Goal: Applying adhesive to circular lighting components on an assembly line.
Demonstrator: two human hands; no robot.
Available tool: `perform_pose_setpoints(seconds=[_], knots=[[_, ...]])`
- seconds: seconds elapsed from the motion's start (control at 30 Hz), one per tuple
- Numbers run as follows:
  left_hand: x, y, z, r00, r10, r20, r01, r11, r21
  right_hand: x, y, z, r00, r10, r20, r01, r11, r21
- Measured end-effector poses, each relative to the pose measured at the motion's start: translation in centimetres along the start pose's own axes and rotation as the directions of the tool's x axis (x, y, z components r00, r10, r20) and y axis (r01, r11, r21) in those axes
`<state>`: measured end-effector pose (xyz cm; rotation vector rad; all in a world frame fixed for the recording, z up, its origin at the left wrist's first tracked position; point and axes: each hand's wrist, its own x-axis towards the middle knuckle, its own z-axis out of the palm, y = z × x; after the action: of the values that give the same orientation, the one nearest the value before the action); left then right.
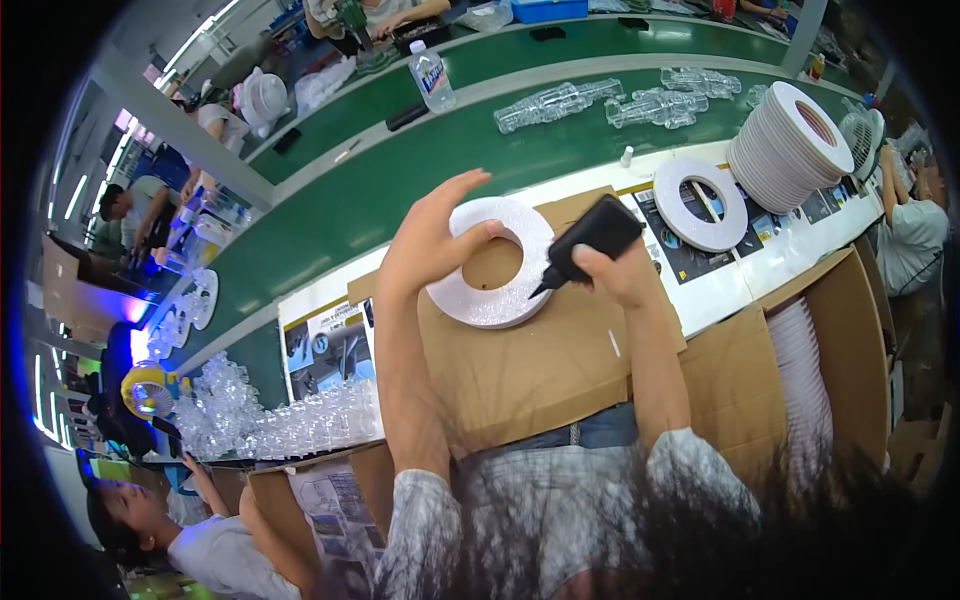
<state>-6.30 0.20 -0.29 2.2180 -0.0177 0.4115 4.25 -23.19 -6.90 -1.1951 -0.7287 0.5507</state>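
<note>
A white foam ring (515, 290) lies on a brown cardboard sheet (530, 370) in front of me. My left hand (430, 240) rests on the ring's far left edge, thumb over the inner hole, fingers spread. My right hand (615, 275) grips a black squeeze bottle (590, 238), its pointed nozzle touching the ring's right side. Both forearms come up from the lower edge in grey patterned sleeves.
Another white ring (700, 205) lies on printed sheets to the right, beside a tall stack of rings (790, 145). Clear plastic parts (290, 415) pile up at left and on the green belt (360, 200). A water bottle (432, 78) stands beyond. A cardboard box (850, 340) holds more rings. Other people work around.
</note>
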Motion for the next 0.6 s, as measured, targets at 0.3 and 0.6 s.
perform_pose_setpoints(seconds=[0.3, 0.6], knots=[[7.1, -3.4, 0.5, 0.797, -0.469, 0.381, -0.100, 0.519, 0.849, -5.6, 2.4, -2.0, 0.938, 0.197, -0.285, -0.006, 0.832, 0.554], [6.2, -6.9, -15.0, 0.793, -0.606, 0.061, 0.125, 0.260, 0.957, -8.0, 5.6, -4.0, 0.854, 0.299, -0.426, 0.041, 0.777, 0.628]])
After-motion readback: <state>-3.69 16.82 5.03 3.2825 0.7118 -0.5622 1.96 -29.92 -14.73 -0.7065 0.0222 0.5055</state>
